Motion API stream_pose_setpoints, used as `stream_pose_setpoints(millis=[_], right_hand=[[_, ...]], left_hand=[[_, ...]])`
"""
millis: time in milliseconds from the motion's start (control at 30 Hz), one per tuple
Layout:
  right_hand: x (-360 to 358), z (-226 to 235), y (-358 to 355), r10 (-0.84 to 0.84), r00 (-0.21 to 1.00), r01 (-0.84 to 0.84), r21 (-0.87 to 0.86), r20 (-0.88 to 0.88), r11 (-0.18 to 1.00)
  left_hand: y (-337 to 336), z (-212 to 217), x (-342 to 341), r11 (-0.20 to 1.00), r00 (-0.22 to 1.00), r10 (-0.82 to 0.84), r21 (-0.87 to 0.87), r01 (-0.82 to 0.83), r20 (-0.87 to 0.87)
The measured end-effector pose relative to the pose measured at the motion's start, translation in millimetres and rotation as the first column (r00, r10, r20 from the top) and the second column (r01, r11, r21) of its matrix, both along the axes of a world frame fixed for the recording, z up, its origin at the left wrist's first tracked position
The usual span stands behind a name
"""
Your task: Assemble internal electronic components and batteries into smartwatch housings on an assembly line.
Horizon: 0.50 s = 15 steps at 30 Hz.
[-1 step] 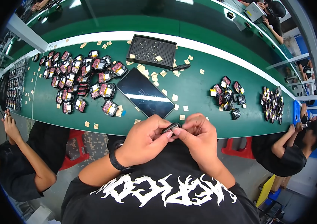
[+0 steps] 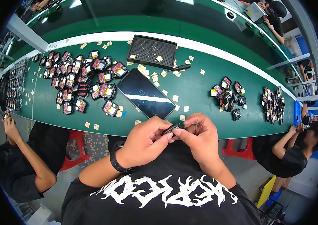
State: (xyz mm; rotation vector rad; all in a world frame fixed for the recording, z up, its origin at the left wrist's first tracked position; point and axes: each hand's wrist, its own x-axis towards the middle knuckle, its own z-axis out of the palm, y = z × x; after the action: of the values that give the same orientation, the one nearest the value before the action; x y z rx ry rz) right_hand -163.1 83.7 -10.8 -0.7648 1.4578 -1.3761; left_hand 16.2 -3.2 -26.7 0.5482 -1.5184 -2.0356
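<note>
A black rectangular perforated tray (image 2: 166, 50) holds scattered cream squares (image 2: 159, 59). A dark, glossy rectangular slab (image 2: 144, 90) lies between it and the hands. Near the green tabletop's (image 2: 196, 90) edge, the left hand (image 2: 144, 140) pinches a small black rounded part (image 2: 170, 129); the right hand's (image 2: 200, 138) thumb touches it, grip unclear.

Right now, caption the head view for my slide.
Left hand holding a small dark part, right hand touching it, by a green table.
</note>
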Motion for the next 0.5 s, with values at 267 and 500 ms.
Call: stream_pose_setpoints(millis=[267, 500], right_hand=[[-0.9, 10.9, -7.4, 0.081, 0.965, -0.115, 0.125, 0.248, 0.986], [-2.1, 15.6, -8.4, 0.128, 0.953, -0.183, 0.188, 0.274, 0.965]], left_hand=[[-5.3, -4.9, 7.0, 0.994, 0.998, -0.06, -0.089, 0.058, -0.016], [-5.1, 9.6, 4.5, 0.995, 0.978, -0.045, 0.092, 0.026, 0.206]])
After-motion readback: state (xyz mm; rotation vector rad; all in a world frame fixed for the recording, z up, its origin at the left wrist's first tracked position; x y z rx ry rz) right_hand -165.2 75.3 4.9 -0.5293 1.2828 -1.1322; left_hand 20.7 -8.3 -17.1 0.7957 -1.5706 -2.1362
